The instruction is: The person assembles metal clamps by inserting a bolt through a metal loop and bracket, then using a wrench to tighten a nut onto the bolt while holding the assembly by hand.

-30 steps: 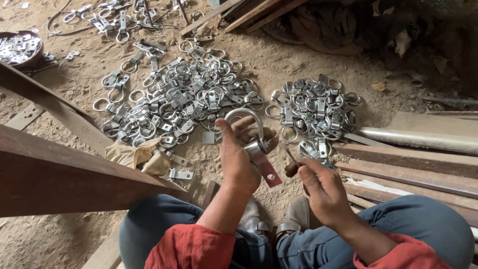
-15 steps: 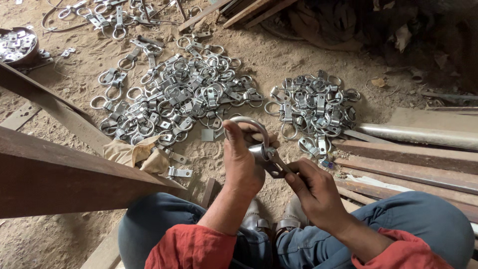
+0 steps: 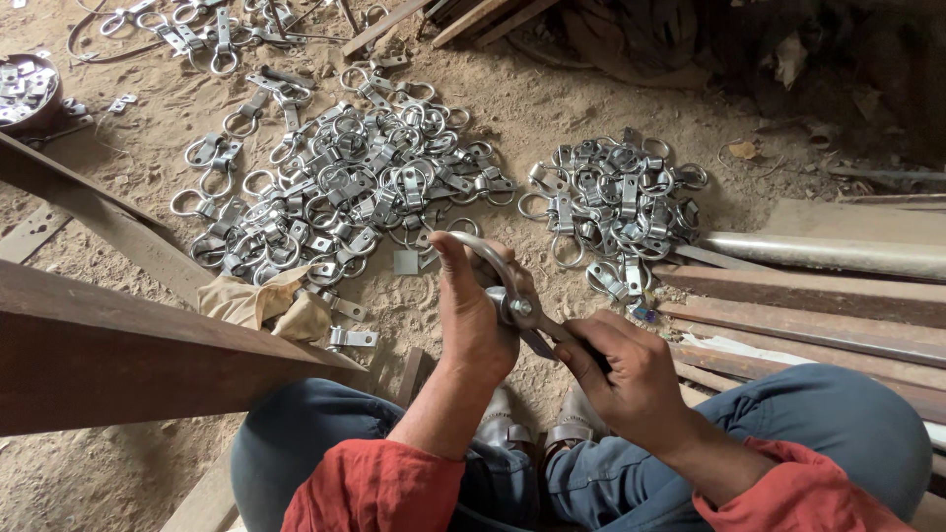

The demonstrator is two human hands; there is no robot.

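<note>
My left hand (image 3: 475, 313) grips a silver metal ring clamp (image 3: 501, 278), thumb up along the ring. My right hand (image 3: 631, 379) holds a thin dark tool (image 3: 545, 340) whose tip meets the clamp's bolt at the base of the ring. Both hands work together above my knees in blue jeans. A large pile of matching ring clamps (image 3: 345, 187) lies on the sandy ground ahead, and a smaller pile (image 3: 613, 209) lies to the right of it.
A rusty steel beam (image 3: 118, 355) crosses at left. Rusty flat bars (image 3: 808, 315) and a steel pipe (image 3: 838, 254) lie at right. A crumpled tan cloth (image 3: 258, 300) sits by the big pile. A round dish of parts (image 3: 25, 89) stands far left.
My right hand has moved in from apart to meet the clamp, bringing the tool up to its bolt. My left hand has kept hold of the clamp.
</note>
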